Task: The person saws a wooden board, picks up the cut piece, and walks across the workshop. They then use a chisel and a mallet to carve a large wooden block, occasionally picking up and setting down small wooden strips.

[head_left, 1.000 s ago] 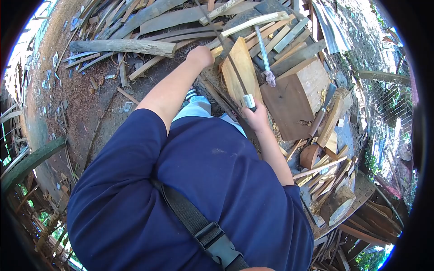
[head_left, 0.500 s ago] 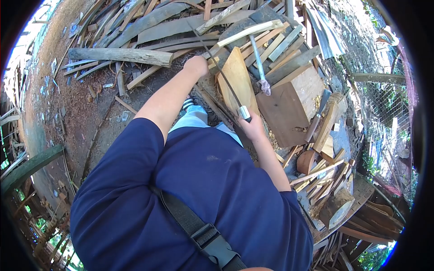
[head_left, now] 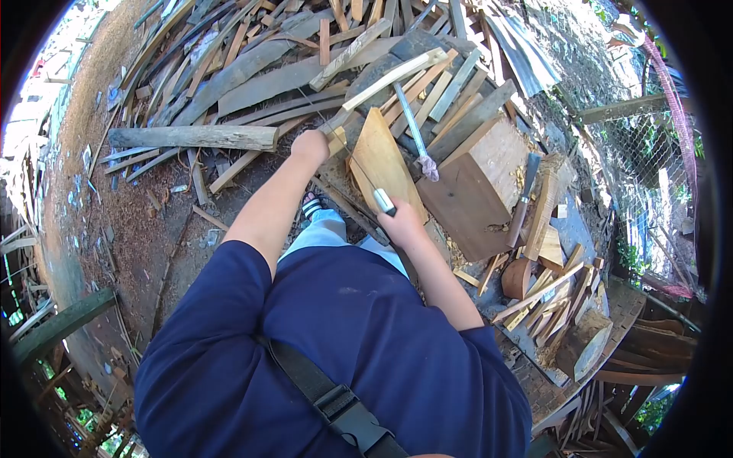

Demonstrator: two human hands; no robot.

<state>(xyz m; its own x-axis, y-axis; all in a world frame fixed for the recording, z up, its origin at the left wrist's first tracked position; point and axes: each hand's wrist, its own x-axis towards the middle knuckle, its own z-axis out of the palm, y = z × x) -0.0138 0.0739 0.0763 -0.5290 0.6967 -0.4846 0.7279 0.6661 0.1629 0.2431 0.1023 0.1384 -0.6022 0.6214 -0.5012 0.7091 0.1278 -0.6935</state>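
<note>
My left hand is closed on a small pale wooden block, held above the ground in front of my feet. My right hand grips the dark handle of a long thin blade, just below its silver collar. The blade slants up and to the left, across the block beside my left hand, and looks faint and blurred. Under and right of the blade stands a yellowish wooden slab. The fingertips of both hands are partly hidden.
A large wooden block lies right of the slab, with a metal rod nearby. A wooden-handled chisel rests at its right. Loose planks are piled ahead. Offcuts and a log piece lie lower right.
The whole view has shifted, so the scene sits lower and further left. Against the surroundings, my right hand and the blade moved slightly forward; my left hand and the block came slightly nearer me.
</note>
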